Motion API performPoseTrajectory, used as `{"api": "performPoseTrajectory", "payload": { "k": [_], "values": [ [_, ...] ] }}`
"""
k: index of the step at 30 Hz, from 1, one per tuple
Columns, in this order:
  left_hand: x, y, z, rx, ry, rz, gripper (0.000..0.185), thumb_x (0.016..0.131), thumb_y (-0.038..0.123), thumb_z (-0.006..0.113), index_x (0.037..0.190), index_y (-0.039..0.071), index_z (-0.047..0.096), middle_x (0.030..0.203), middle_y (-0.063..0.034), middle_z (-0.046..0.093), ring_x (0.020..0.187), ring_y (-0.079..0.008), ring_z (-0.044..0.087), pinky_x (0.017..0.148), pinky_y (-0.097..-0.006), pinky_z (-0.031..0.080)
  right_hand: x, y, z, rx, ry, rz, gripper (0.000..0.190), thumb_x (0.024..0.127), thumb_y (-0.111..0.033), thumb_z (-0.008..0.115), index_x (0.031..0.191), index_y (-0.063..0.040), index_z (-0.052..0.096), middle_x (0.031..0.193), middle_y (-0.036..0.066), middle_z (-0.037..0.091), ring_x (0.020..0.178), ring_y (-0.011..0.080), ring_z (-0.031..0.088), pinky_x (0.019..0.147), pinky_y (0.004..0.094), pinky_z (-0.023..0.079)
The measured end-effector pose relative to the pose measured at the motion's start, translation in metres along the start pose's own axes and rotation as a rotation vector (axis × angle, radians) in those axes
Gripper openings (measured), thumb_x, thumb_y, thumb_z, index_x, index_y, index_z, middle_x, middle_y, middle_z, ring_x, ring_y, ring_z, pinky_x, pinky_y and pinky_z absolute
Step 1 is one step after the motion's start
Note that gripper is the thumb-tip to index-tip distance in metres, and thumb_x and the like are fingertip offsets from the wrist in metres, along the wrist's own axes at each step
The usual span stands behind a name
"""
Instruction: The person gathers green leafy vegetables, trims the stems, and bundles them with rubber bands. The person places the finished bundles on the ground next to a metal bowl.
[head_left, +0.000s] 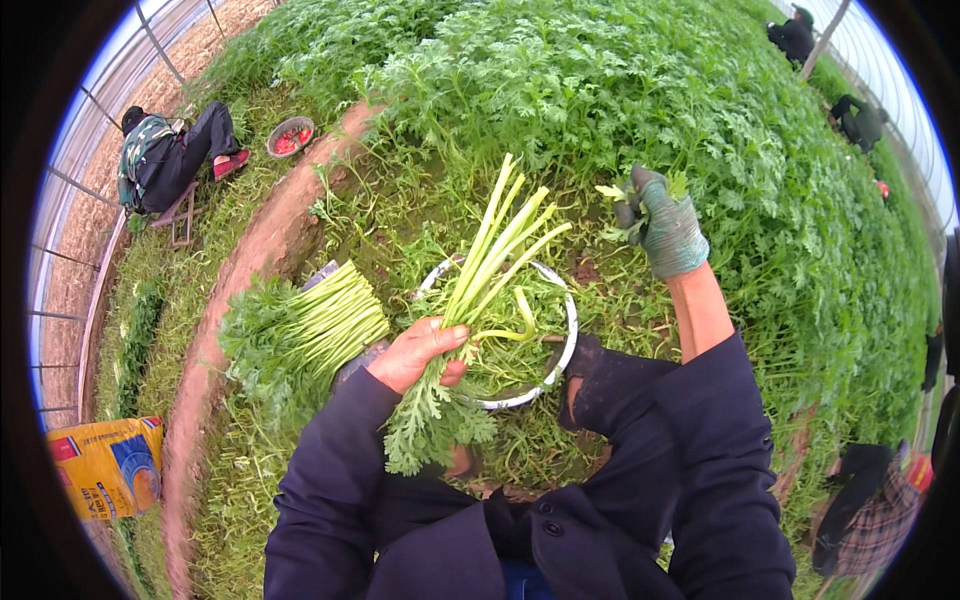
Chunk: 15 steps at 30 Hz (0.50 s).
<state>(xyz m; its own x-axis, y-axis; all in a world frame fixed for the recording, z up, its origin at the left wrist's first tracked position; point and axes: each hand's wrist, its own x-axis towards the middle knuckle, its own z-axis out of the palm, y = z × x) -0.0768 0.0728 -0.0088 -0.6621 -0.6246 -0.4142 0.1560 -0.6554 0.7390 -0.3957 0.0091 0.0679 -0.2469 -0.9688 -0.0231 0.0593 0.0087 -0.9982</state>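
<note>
My bare left hand (424, 354) grips a small bunch of leafy greens, probably garland chrysanthemum. Its pale green stalks (495, 251) point up and away, and its leaves (435, 427) hang below my wrist. One stalk (517, 322) bends out of the bunch to the right. My right hand (660, 221), in a grey-green glove, is raised to the right with fingers curled around torn leaves (626, 199). Beneath the bunch stands a white-rimmed basin (571, 322) holding loose stems and leaves. Left of it lies a neat pile of cut greens (337, 319), stalk ends toward the basin.
A dense bed of growing greens (570, 90) fills the far side and right. A soil ridge (240, 277) curves along the left. Beyond it are a seated person (176, 157), a bowl with red things (291, 137) and a yellow printed sack (109, 469). Other people (870, 510) are at the right.
</note>
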Motion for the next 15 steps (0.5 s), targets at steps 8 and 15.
{"api": "performPoseTrajectory", "payload": {
  "k": [8,15],
  "values": [
    [0.008,-0.003,0.007,0.107,-0.006,0.002,0.030,0.098,0.032,0.060,0.107,0.003,0.058,0.076,-0.0053,0.057,0.060,-0.0130,0.052,0.052,-0.0276,0.042,-0.017,0.018,0.035,-0.324,-0.586,0.244,0.036,0.088,-0.031,0.075,0.105,-0.001,0.066,0.073,0.001,0.063,0.053,0.0086,0.057,0.044,0.0242,0.045],
    [0.009,-0.002,0.007,0.111,0.024,0.049,0.030,0.101,0.032,0.054,0.108,0.004,0.058,0.078,-0.0053,0.057,0.063,-0.0119,0.053,0.054,-0.0267,0.043,-0.012,0.019,0.022,-0.148,-0.495,0.056,0.029,0.093,-0.032,0.066,0.088,-0.004,0.065,0.069,0.002,0.060,0.056,0.0100,0.058,0.048,0.0265,0.046]
  ]
}}
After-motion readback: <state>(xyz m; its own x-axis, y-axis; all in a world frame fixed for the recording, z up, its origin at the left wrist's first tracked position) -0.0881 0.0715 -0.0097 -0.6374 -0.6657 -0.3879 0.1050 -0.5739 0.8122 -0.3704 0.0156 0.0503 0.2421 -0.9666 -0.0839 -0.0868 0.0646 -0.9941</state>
